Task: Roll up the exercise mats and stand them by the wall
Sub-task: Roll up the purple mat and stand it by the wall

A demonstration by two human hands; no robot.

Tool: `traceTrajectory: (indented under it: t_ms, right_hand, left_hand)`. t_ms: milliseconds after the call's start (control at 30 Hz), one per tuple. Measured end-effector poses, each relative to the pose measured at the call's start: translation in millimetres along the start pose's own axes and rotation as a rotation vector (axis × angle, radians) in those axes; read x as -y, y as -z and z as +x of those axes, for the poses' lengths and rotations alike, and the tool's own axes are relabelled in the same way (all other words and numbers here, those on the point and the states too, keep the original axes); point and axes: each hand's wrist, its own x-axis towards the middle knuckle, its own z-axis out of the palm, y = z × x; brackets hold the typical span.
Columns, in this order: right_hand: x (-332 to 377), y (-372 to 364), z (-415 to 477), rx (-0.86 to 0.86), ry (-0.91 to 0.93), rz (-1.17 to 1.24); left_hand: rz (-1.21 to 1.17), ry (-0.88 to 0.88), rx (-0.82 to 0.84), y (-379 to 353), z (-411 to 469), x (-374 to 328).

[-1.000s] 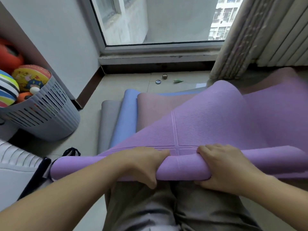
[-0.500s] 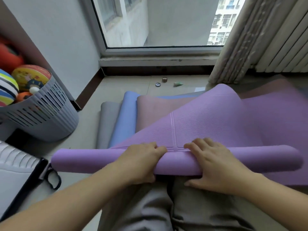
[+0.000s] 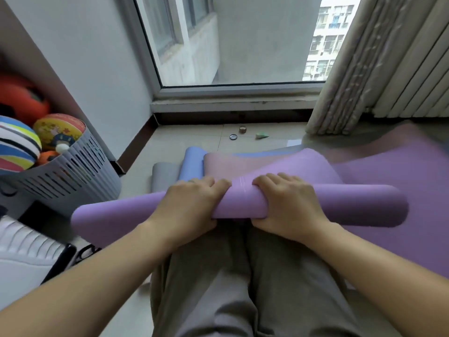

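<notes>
The purple roll (image 3: 352, 205) is thicker and further forward now. My left hand (image 3: 187, 210) and right hand (image 3: 289, 207) clamp its middle; ends stick out both sides. It seems soft, springy; a middle hold suits.

Matt, finely ribbed foam purple mat (image 3: 352, 205); glossy tiled floor (image 3: 184, 139); slotted grey plastic basket (image 3: 73, 176); pleated cloth curtain (image 3: 352, 76).
</notes>
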Motion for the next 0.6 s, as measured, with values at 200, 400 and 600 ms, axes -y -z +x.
traceTrajectory:
  t_ms: [200, 400, 600]
  right_hand:
    - [39, 19, 60, -0.337, 0.081, 0.159]
    - [67, 12, 67, -0.277, 0.245, 0.224]
    - [59, -2, 32, 0.142, 0.390, 0.092]
  left_hand:
    - [0.171, 0.048, -0.178, 59, -9, 53]
    - [0.288, 0.120, -0.066, 75, -49, 53]
    - [0.055, 0.192, 0.177, 23, -85, 20]
